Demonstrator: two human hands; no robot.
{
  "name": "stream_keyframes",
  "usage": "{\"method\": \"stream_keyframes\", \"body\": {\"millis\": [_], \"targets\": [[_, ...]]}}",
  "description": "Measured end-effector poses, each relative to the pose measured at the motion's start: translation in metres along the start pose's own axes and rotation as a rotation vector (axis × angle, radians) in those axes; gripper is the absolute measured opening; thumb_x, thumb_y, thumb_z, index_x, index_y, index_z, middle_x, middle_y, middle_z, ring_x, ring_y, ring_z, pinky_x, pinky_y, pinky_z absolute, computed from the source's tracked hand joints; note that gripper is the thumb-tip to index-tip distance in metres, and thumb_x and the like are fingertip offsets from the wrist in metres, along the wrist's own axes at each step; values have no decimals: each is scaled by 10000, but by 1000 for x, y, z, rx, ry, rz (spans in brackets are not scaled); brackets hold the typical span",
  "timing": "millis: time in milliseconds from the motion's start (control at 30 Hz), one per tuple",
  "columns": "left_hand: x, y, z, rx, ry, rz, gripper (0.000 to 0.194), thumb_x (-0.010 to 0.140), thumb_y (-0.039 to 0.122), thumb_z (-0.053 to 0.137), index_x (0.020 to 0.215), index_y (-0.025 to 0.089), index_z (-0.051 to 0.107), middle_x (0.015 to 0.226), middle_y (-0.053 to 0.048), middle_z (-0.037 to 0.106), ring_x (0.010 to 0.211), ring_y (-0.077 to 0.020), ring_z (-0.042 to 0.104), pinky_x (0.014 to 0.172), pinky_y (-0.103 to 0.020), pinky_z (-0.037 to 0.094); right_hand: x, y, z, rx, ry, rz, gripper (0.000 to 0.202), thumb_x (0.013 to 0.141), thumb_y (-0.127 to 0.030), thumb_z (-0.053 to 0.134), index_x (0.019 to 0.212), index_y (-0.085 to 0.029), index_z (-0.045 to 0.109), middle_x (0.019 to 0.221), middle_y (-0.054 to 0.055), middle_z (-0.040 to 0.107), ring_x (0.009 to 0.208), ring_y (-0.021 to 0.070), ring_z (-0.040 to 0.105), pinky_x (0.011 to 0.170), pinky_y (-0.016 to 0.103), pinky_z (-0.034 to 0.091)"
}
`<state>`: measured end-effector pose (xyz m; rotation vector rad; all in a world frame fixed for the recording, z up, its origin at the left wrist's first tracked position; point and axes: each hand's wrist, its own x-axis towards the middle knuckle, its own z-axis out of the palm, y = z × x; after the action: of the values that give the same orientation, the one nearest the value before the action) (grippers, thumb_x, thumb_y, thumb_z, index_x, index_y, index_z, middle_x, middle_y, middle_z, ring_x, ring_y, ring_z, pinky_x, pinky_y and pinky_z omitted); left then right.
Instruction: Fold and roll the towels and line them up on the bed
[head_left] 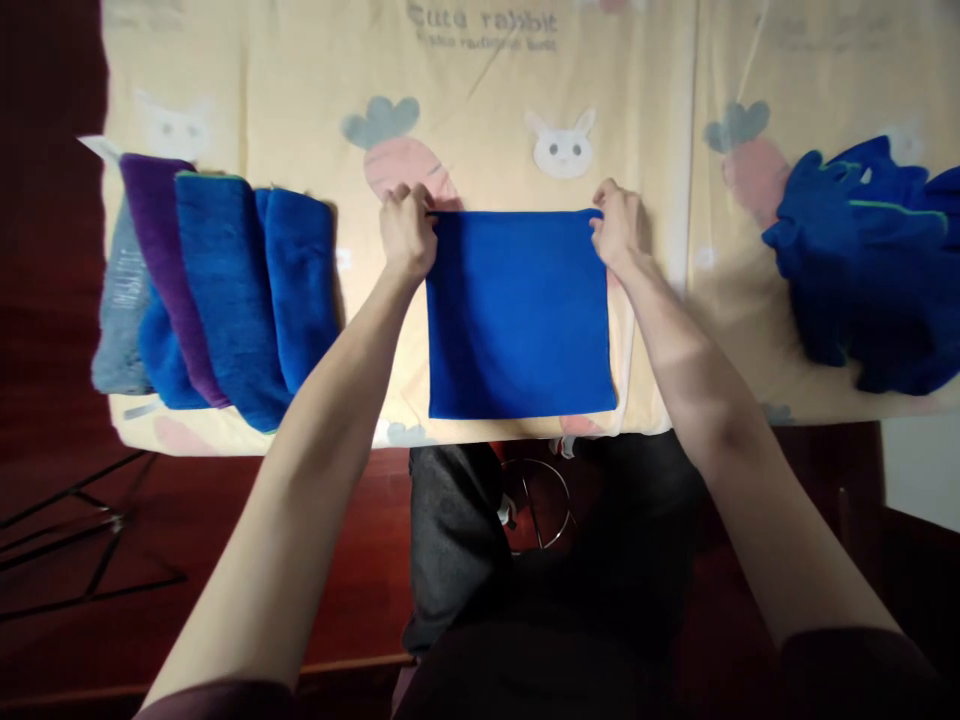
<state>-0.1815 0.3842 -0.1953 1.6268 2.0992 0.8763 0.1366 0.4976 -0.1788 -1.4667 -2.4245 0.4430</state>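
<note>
A bright blue cloth [517, 315] lies flat and square on the table, over a cream cover printed with rabbits and carrots [480, 120]. My left hand [406, 235] pinches the cloth's far left corner. My right hand [618, 228] pinches its far right corner. Both hands press the far edge down against the table, and the near edge of the cloth lies close to the table's front edge.
A row of folded towels [217, 290], grey, purple and blue, overlaps at the left. A heap of unfolded blue cloths [870, 270] sits at the right. My dark-clothed legs and a metal stool ring [536, 505] show below the table, above a red-brown floor.
</note>
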Motion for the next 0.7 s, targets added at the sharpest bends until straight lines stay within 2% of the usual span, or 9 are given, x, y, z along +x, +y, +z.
{"method": "stream_keyframes", "body": {"millis": [67,133,233,367,433,500,567,633,700], "targets": [[-17,14,16,16,39,59,541,1093,466,406,1476,119,564,1657,-115,497,1627,-191,240,1357,-523,137,-16,-28,11,-69,44,-66,435,1105,-200,493,1498,-23,547,1581,243,530,1504,344,475,1260,607,358],[-35,23,34,44,6,119,650,1075,526,440,1577,116,486,1757,-113,339,1678,-230,129,1373,-539,39,-35,-49,28,-67,-5,-187,517,1099,-254,512,1592,-103,488,1715,182,392,1601,358,338,1316,629,262],[-47,14,54,33,-66,153,767,1043,621,472,1629,127,444,1786,-105,265,1699,-268,32,1381,-552,-15,-48,-47,52,37,-120,-301,599,1126,-434,437,1647,-138,421,1771,115,308,1662,314,231,1365,619,140],[-28,-5,58,30,-93,103,798,1076,597,427,1686,97,308,1808,-85,179,1696,-184,-27,1372,-471,-124,-28,-18,60,108,-54,-106,691,1139,-522,302,1667,-82,368,1775,154,273,1687,339,124,1347,677,28],[-28,0,56,60,-114,89,831,1079,572,440,1685,32,261,1810,-125,126,1696,-208,-37,1357,-491,-161,-28,-23,57,87,-13,-45,710,1138,-508,293,1669,-39,345,1781,183,235,1691,360,59,1332,694,-28],[-49,14,55,69,-132,130,835,1068,567,461,1676,19,299,1806,-152,135,1698,-261,-36,1363,-528,-135,-49,-42,55,45,-11,-89,720,1132,-497,308,1688,-40,309,1792,178,200,1694,353,8,1335,675,-61],[-86,26,52,61,-153,198,802,1065,573,445,1669,52,357,1797,-152,192,1695,-295,-18,1375,-553,-74,-86,-58,54,15,-60,-203,717,1128,-501,309,1717,-96,265,1802,135,195,1697,311,18,1360,629,-35],[-124,30,46,63,-162,219,772,1075,567,402,1673,80,369,1789,-144,230,1693,-297,11,1379,-559,-30,-121,-58,50,3,-122,-248,714,1130,-501,287,1726,-111,239,1801,118,204,1694,288,89,1372,609,11],[-150,26,36,71,-134,183,752,1082,557,373,1682,104,363,1794,-124,220,1694,-280,22,1384,-536,-16,-140,-42,43,-13,-118,-175,727,1131,-518,267,1733,-114,207,1808,115,173,1693,290,100,1368,621,36]]}}
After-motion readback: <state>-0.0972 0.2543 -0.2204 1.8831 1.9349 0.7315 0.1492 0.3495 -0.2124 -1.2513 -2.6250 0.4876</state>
